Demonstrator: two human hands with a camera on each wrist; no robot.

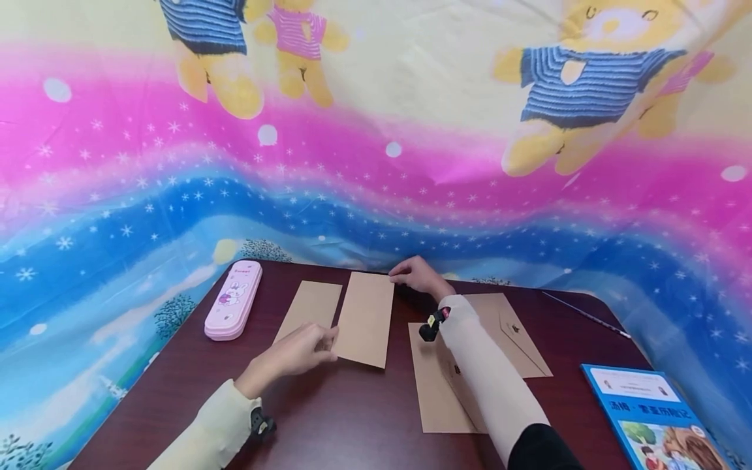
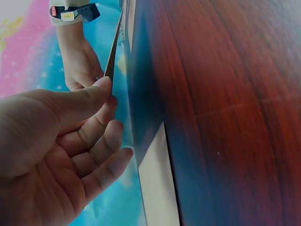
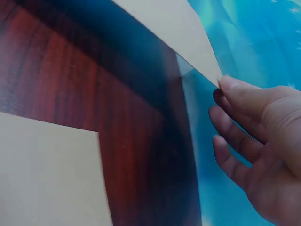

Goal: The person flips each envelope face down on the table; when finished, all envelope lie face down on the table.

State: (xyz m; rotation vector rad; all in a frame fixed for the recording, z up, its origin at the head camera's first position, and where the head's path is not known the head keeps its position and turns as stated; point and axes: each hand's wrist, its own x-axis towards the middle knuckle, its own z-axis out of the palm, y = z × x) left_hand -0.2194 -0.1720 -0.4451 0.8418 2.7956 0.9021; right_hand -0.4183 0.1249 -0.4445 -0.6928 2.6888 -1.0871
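A plain brown paper envelope point(image 1: 365, 320), its flap not showing, is held above the table between both hands. My left hand point(image 1: 302, 349) pinches its near left edge between thumb and fingers; in the left wrist view the envelope point(image 2: 113, 54) appears edge-on at the left thumb tip point(image 2: 104, 83). At the far right corner, my right hand point(image 1: 422, 275) pinches it, and the right wrist view shows that corner between thumb and index finger point(image 3: 235, 84). Another brown envelope point(image 1: 314, 303) lies to the left, partly hidden by the left hand.
Two brown envelopes with pointed flaps point(image 1: 517, 333) lie overlapping under my right forearm. A pink pencil case point(image 1: 234, 300) stands at the left edge. On the right are a thin pencil-like stick point(image 1: 587, 314) and a blue book point(image 1: 652, 411). A patterned cloth point(image 1: 376, 196) hangs behind the table.
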